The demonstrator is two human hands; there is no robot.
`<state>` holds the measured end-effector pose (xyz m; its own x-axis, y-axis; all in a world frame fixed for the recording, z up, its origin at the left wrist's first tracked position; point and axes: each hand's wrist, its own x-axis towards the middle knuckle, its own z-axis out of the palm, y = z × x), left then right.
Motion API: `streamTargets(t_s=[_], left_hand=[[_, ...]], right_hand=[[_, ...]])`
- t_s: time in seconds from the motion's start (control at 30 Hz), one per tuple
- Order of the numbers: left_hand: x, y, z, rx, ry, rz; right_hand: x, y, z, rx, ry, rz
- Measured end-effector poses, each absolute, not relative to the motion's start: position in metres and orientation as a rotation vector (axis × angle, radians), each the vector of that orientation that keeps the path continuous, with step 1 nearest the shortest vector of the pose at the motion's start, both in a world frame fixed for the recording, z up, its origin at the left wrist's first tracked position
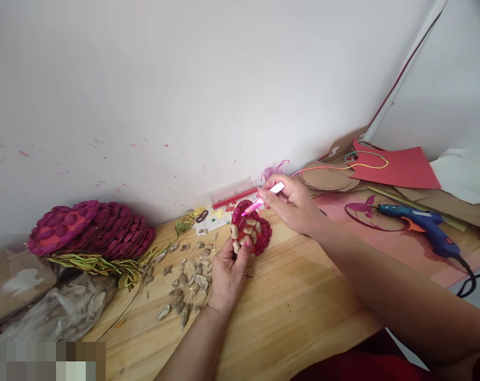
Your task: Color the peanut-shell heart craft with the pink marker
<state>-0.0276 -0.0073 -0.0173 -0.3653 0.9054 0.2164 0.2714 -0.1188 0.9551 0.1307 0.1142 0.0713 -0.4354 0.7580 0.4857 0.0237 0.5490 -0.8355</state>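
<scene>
My left hand [232, 270] grips the lower edge of a round disc covered in peanut shells [249, 228], thumb on its front. Several shells are deep pink, most of them round the edge; others are bare tan. Closed in a pinch, my right hand [284, 203] holds a white pen-shaped paint tool [259, 202] streaked with pink. Its pink tip touches or nearly touches the upper left shells of the disc; whether it is a brush or a marker I cannot tell. Loose peanut shells [188, 283] lie scattered left of my left hand.
Pink shell-covered discs [105, 227] are stacked at the left, above green-yellow cord [125, 267] and a plastic bag [65, 307]. Against the wall lies a patterned sheet [213, 224]. At right are cardboard discs [327, 177], red paper [398, 166] and a corded blue glue gun [434, 227].
</scene>
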Motion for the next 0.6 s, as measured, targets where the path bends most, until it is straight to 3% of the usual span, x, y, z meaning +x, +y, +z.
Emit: streamTargets(t_s=[0.37, 0.6], left_hand=[[-0.0275, -0.0071, -0.0152, 1.251, 1.568, 1.559], [-0.0228, -0.0109, -0.011, 1.097, 1.299, 1.618]], right_hand=[[0.1304, 0.1148, 0.0739, -0.606, -1.854, 0.989], [0.1329, 0.1126, 0.0741, -0.613, -1.865, 0.978]])
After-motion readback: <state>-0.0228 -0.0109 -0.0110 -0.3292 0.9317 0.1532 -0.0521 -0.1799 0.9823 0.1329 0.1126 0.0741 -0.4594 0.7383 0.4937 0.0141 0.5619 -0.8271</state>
